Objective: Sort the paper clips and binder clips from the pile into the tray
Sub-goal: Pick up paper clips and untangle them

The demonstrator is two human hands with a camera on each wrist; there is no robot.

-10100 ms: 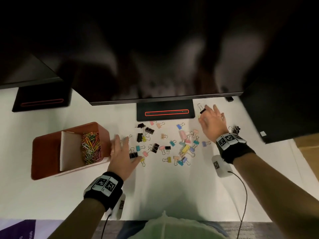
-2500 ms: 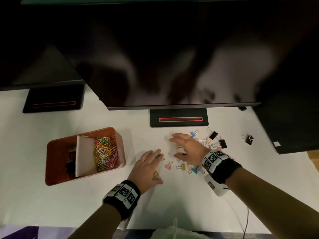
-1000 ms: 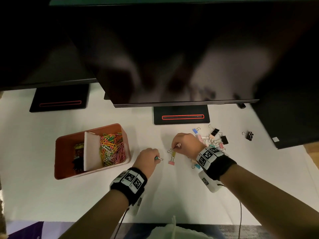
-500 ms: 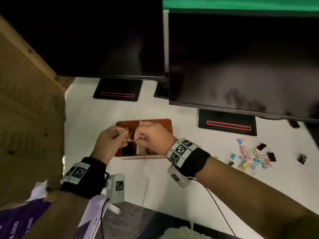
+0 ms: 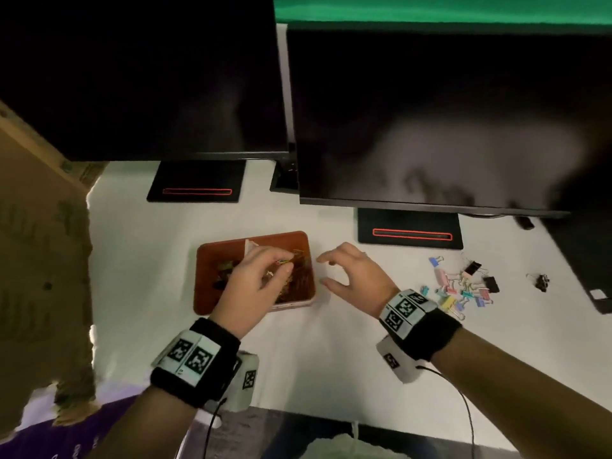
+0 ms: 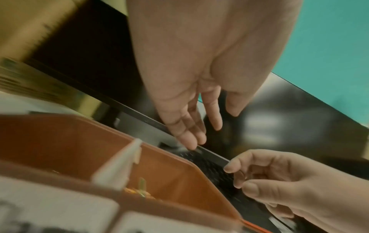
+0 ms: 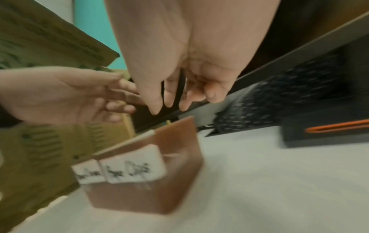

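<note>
The orange-brown tray (image 5: 205,260) stands on the white desk, split by a white divider (image 6: 117,164). Binder clips (image 5: 225,270) lie in its left compartment and coloured paper clips (image 5: 299,276) in its right. My left hand (image 5: 278,266) hovers over the right compartment with its fingers straight and nothing between them in the left wrist view (image 6: 199,130). A yellow-green clip (image 6: 142,186) sits in that compartment just below. My right hand (image 5: 326,271) hangs just right of the tray, loosely curled and holding nothing. The remaining pile of binder clips (image 5: 460,286) lies further right.
Two dark monitors on black stands (image 5: 410,230) overhang the back of the desk. A lone black binder clip (image 5: 541,281) lies far right. A cardboard box (image 5: 39,260) rises at the left. Handwritten labels (image 7: 131,170) are stuck on the tray's front wall (image 7: 175,165).
Half a second ago both hands pinched clips above the tray. Now the right hand has moved off to the tray's right, holding nothing, and the left hand's fingers have loosened over the right compartment.
</note>
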